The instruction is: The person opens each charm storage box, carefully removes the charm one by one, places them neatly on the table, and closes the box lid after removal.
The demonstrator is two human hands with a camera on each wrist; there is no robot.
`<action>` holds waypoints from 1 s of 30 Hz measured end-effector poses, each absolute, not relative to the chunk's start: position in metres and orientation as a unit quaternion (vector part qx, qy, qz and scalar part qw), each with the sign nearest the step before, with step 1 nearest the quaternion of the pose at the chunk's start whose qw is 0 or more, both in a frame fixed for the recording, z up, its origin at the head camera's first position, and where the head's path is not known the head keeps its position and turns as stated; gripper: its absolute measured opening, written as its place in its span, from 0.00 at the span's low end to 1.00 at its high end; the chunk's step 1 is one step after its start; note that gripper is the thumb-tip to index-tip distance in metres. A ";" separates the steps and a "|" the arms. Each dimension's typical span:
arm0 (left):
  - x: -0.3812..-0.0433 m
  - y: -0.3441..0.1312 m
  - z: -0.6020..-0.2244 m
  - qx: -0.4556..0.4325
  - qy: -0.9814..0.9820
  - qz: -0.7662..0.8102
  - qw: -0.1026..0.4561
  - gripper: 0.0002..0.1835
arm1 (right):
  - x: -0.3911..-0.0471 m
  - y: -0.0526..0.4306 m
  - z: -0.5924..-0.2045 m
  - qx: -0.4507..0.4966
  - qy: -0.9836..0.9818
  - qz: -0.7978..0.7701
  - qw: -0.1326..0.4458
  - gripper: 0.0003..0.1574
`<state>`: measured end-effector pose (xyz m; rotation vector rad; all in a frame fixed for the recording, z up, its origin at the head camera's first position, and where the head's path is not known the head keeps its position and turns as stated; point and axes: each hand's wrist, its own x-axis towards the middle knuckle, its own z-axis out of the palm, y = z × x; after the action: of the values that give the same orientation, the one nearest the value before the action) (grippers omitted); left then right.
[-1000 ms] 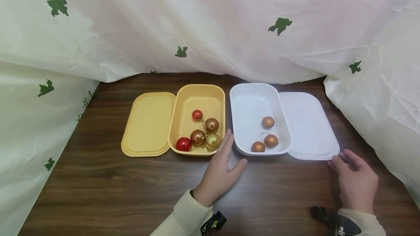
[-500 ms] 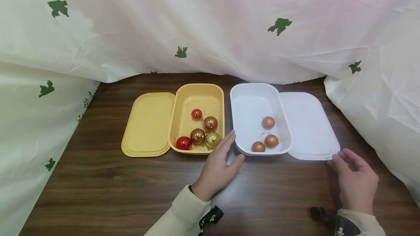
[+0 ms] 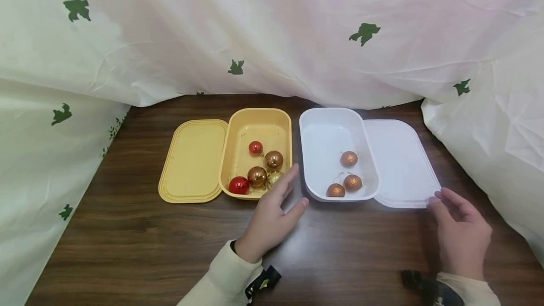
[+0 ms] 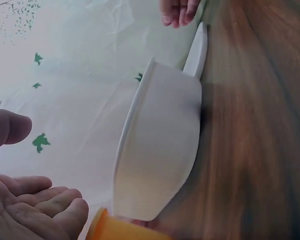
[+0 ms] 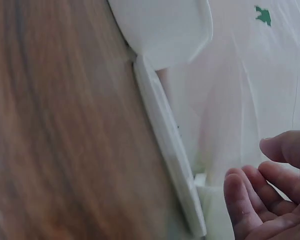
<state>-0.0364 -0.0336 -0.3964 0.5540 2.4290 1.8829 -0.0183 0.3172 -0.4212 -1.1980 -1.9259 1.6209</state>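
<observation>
1. Yellow box (image 3: 260, 117): upright, uncovered, with two red balls (image 3: 239, 185), two shiny brown balls (image 3: 257, 176) and a partly hidden gold ball (image 3: 274, 177) inside.
2. White box (image 3: 331, 116): upright, uncovered, near the yellow one, with three glittery copper balls (image 3: 349, 158).
3. Yellow lid (image 3: 193, 162): flat, left of its box.
4. White lid (image 3: 399, 159): flat, right of its box.
</observation>
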 end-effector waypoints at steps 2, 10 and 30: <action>-0.037 -0.037 -0.395 0.186 0.767 0.614 -0.001 0.36 | -0.017 0.313 -0.417 -0.405 -0.705 0.555 0.177 0.25; -0.039 -0.055 -0.396 0.200 0.771 0.603 -0.048 0.35 | -0.014 0.293 -0.400 -0.328 -0.799 0.477 0.165 0.23; -0.067 -0.121 -0.385 0.081 0.777 0.617 -0.090 0.29 | -0.030 0.231 -0.380 -0.025 -0.886 0.430 0.172 0.18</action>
<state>-0.0669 -0.1214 -0.3849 0.2689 2.5923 2.0583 -0.0299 0.2311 -0.3802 -0.0696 -2.5151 1.2201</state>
